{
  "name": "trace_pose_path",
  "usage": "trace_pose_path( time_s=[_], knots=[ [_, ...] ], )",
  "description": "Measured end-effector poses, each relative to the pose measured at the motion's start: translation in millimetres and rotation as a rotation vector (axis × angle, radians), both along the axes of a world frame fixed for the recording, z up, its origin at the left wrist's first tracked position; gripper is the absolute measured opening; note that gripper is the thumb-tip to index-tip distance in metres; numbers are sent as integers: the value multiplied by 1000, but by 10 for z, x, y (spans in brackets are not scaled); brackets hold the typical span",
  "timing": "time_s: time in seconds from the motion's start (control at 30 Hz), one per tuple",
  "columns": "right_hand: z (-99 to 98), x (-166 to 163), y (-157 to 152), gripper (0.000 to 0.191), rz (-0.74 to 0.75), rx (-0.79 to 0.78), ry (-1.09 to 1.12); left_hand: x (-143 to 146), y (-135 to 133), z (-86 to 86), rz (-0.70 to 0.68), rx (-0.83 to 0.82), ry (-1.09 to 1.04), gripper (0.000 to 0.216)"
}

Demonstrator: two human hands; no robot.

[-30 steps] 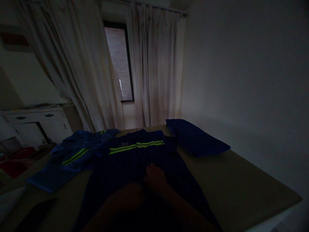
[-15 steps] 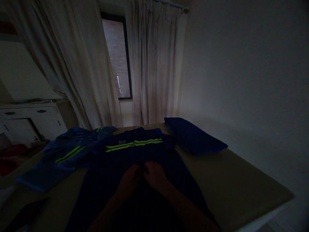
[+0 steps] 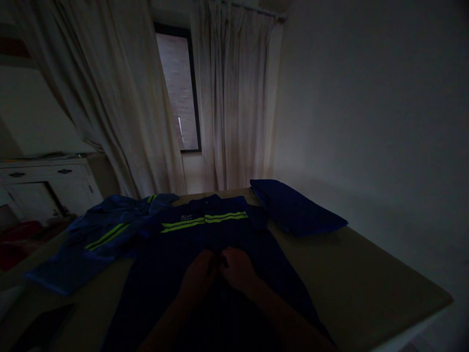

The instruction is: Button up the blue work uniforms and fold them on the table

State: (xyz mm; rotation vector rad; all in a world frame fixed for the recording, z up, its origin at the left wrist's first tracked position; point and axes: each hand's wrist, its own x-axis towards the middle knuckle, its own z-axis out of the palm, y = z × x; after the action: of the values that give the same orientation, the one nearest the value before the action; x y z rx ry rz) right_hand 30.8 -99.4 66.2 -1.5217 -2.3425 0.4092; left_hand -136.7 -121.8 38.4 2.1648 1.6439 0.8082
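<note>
A dark navy work jacket [image 3: 190,234] with yellow-green stripes across the chest lies spread flat on the bed [image 3: 366,278], collar away from me. My left hand [image 3: 200,271] and my right hand [image 3: 237,268] rest side by side on the middle of its front, fingers curled and pinching the fabric along the centre opening. The room is dim, so what sits between the fingertips is hard to make out.
A lighter blue jacket [image 3: 98,239] with the same stripes lies crumpled to the left. A dark blue pillow [image 3: 293,208] sits at the far right of the bed. Curtains [image 3: 234,102] and a window are behind; a white dresser [image 3: 47,183] stands at left. A dark flat object [image 3: 40,327] lies near left.
My left hand has come forward onto the jacket front beside my right hand. Both hands now sit together at the centre opening.
</note>
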Motion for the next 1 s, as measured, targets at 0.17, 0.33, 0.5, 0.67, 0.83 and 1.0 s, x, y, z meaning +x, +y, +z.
trace_pose_path(
  time_s=[0.17, 0.33, 0.5, 0.67, 0.83, 1.0],
  knots=[
    [-26, -26, -7, 19, -12, 27, -1, -23, 1, -24, 87, -35, 30, 13],
    [-54, -8, 17, 19, 44, 42, 47, -30, 4, -11, 40, -47, 35, 15],
    [-52, 31, 52, 16, 75, 17, 139, -13, 0, -16, 47, -13, 133, 18],
    [-46, 40, 88, 19, 74, -68, 295, 21, -9, 15, 49, -55, 270, 19],
    [-41, 10, 103, 20, -1, -125, 343, 38, -8, 63, 55, -85, 375, 21],
    [-52, -12, 58, 27, -55, -34, 254, 36, -19, 86, 62, -50, 315, 19]
  ],
)
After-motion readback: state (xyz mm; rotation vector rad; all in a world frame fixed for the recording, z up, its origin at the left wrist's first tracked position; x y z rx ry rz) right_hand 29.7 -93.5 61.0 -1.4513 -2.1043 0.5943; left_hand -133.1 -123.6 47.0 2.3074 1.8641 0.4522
